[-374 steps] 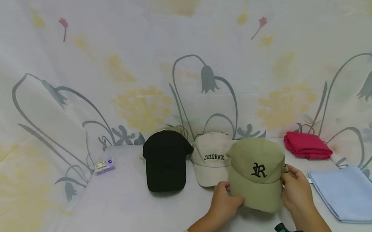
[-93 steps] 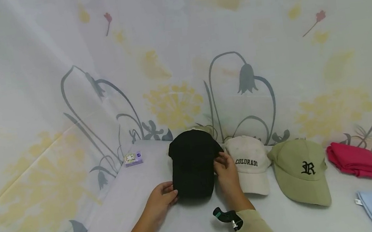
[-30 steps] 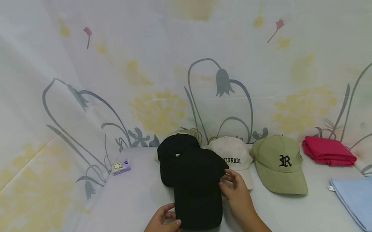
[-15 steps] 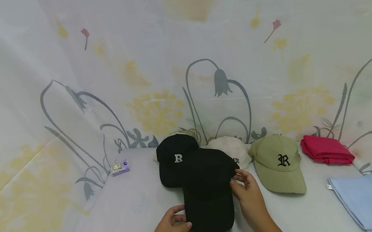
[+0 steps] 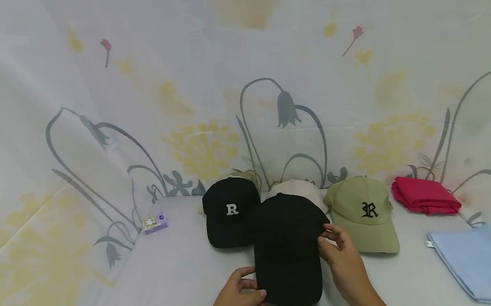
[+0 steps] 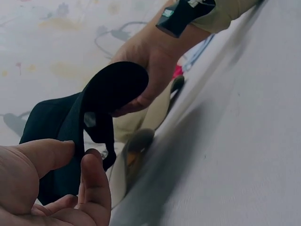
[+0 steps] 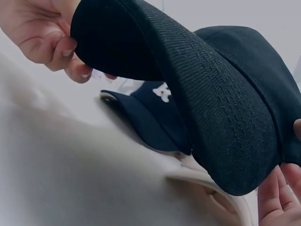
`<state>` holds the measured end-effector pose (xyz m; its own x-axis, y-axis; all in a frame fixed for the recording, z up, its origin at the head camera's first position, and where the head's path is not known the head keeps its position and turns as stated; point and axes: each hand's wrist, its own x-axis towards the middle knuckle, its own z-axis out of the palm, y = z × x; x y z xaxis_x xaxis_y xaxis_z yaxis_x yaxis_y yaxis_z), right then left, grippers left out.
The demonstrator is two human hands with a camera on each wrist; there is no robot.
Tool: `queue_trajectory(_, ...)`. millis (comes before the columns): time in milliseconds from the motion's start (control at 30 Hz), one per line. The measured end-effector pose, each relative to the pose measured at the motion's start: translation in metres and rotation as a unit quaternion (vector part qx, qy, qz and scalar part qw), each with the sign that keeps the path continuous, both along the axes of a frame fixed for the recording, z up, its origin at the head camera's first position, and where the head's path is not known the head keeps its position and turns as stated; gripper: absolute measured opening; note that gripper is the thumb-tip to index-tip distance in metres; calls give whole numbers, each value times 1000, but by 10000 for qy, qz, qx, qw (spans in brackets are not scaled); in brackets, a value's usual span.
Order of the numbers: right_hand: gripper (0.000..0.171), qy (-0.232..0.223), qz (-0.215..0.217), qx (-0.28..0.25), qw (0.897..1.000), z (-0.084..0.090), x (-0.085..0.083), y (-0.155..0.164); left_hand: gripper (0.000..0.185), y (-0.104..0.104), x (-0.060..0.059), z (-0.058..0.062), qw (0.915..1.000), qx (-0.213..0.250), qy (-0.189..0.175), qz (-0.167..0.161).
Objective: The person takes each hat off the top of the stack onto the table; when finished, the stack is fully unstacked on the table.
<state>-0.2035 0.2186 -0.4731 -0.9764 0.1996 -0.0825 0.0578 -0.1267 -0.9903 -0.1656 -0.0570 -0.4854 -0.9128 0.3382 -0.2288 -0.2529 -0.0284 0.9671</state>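
Head view, lower centre of the frame: both hands hold a plain black cap point(image 5: 286, 249) by its brim, raised off the white table point(image 5: 174, 282). The left hand point(image 5: 240, 302) pinches the brim's lower left corner between thumb and curled fingers; the right hand point(image 5: 346, 257) pinches the right edge where brim meets crown.

Compared with half a second ago, the plain black cap has shifted to the right in the frame and now covers most of the cream cap point(image 5: 295, 190), hiding the "COLORADO" lettering that was partly readable a second ago. The second black cap point(image 5: 229, 213), just left of centre, is now fully uncovered; 3.1 s ago it was hidden under the plain one.

Writing: a white "R" point(image 5: 231, 209) on the second black cap's front, and a black gothic "R" point(image 5: 369, 209) on the olive cap point(image 5: 363, 212) right of centre. A small box point(image 5: 154, 223) at centre left carries print too small to read.

A folded red cloth point(image 5: 424, 196) lies at the right, a folded light blue cloth point(image 5: 485, 259) at the lower right.

The right wrist view shows the held brim's ribbed weave close up, the white letter below it.
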Motion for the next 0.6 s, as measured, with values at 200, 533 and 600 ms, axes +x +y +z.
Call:
queue_trajectory(200,45,-76,-113,-74,9999,2,5,18,67,18,-2,4,9998,-156,110,-26)
queue_trajectory(533,37,-52,-458,-87,9989,0,12,46,63,49,-7,2,9998,-136,69,-108)
queue_trajectory(600,32,-25,-569,-140,9983,0,14,51,63,55,-7,2,9998,-113,86,-146)
